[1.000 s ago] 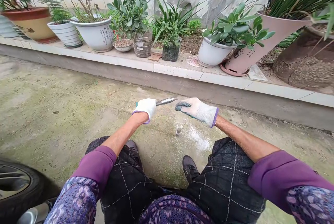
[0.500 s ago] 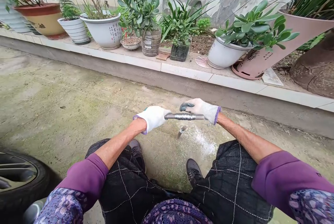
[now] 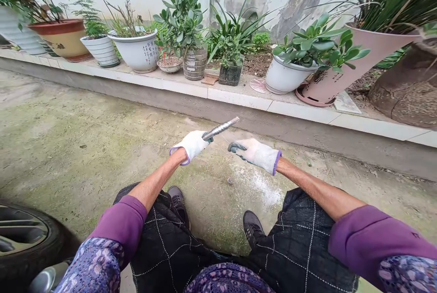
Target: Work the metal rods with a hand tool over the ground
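My left hand (image 3: 194, 145), in a white glove with dark grip patches, is closed around the lower end of a metal rod (image 3: 221, 128). Shiny wire is wound in tight coils along the rod's middle, and its bare tip points up and to the right. A thin strand of wire (image 3: 225, 139) runs from near the rod toward my right hand (image 3: 254, 152), gloved the same way. The right fingers are pinched together around the strand's end. Below and between the hands is a small dark round end (image 3: 230, 180); what it belongs to is unclear.
White powder (image 3: 264, 187) is scattered on the mossy concrete floor (image 3: 102, 133). A tiled ledge (image 3: 239, 99) with several potted plants crosses ahead. A car wheel (image 3: 30, 233) stands close at my left, beside a shiny metal object (image 3: 46, 279).
The rod has swung from level to tilted up at the right. My right hand has come away from the rod's right end and moved slightly lower. The short stick below now shows only its end.
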`<state>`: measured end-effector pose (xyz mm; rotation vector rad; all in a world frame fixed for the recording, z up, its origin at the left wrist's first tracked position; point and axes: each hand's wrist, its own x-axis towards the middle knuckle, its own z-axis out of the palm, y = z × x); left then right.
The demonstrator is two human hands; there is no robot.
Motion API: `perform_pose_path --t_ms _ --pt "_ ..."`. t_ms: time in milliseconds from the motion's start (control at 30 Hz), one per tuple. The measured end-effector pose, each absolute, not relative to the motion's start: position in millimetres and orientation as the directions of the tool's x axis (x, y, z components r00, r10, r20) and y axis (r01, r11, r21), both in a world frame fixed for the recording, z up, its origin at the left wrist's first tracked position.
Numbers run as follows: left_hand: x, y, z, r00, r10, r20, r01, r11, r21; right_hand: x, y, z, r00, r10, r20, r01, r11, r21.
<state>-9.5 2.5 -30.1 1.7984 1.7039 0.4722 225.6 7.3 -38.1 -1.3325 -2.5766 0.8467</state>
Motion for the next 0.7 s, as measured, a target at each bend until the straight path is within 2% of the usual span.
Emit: perform_pose_path --t_ms 100,167,233,267,333,433,533,600,700 --pt "-10 5 -38 0.111 0.972 -0.207 0.863 0.009 0.504 233 7 -39 -0.619 0.773 -0.140 0.737 0.509 -0.445" --pt "-5 1 -45 0.153 0.956 -0.250 0.937 -0.060 0.343 238 10 -40 -0.623 0.769 -0.140 0.752 0.541 -0.376" --pt "3 -6 -51 0.278 0.903 -0.327 0.960 -0.266 0.083 244 16 -41 -0.618 0.770 -0.158 0.770 0.551 -0.323" --pt "7 -10 -53 0.339 0.871 -0.354 0.935 -0.354 0.026 246 18 -42 -0.615 0.771 -0.168 0.774 0.549 -0.316" --pt "14 -17 -50 0.403 0.834 -0.378 0.900 -0.435 -0.001 248 23 -43 -0.628 0.757 -0.179 0.756 0.539 -0.372" --pt "13 -24 -36 0.432 0.808 -0.401 0.897 -0.433 0.093 249 28 -42 -0.649 0.736 -0.192 0.687 0.458 -0.565" --pt "2 -29 -18 0.448 0.790 -0.418 0.879 -0.304 0.368 247 28 -32 -0.626 0.738 -0.253 0.603 0.252 -0.757" --pt "-6 -31 -12 0.465 0.776 -0.426 0.803 -0.168 0.572 242 28 -24 -0.647 0.712 -0.274 0.500 0.125 -0.857" --pt "-11 -29 -12 0.416 0.807 -0.420 0.675 0.035 0.737 229 27 -17 -0.680 0.690 -0.250 0.382 0.042 -0.923"
